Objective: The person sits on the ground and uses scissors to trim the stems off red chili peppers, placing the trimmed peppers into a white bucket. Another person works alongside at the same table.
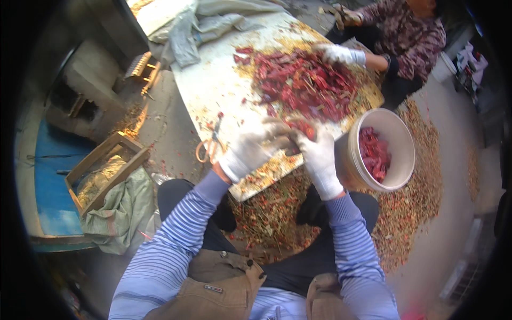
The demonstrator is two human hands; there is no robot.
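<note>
My left hand (256,148) and my right hand (318,154), both in white knit gloves with soiled fingers, meet over the near edge of a white board (208,92). Some dried red chili peppers (304,128) are between the fingers of my right hand; whether my left hand grips any is blurred. Just beyond them lies a heap of dried red chilies (296,84). A pair of scissors with orange handles (210,150) rests at the board's left edge, beside my left wrist. To the right of my right hand stands a pale plastic bucket (405,150) with red chilies inside.
Across the board a co-worker's gloved hand (342,54) touches the heap. Stems and chili scraps (416,184) cover the floor under the board and around the bucket. At left are a wooden frame box (108,172), a green woven sack (120,216) and a blue panel (60,180). Grey cloth (184,40) drapes the far-left corner.
</note>
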